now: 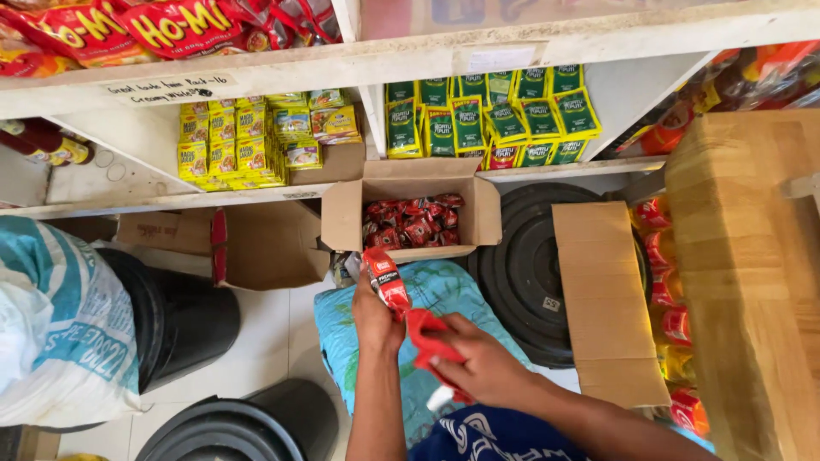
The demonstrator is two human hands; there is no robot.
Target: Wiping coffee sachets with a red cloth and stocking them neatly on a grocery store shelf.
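Left to right: woven sack point(60, 316) and black bins point(184, 320) on the tiled floor point(265, 341). Left hand point(376, 320) grasps a strip of red sachets point(386, 277), raised over the near blue sack point(444, 294); right hand point(478, 363) pinches its lower end, apparently to keep it taut. Open carton point(410, 183) of red sachets lies beyond, beneath stocked shelves point(256, 72). Far right, a wooden counter point(743, 256).

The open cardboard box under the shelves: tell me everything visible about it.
The cardboard box is plain brown, small and rectangular, its four flaps folded outward. It sits upright on a pale blue printed sack, just below the shelf edge. Inside lies a loose heap of small red sachets. Neither hand touches it.
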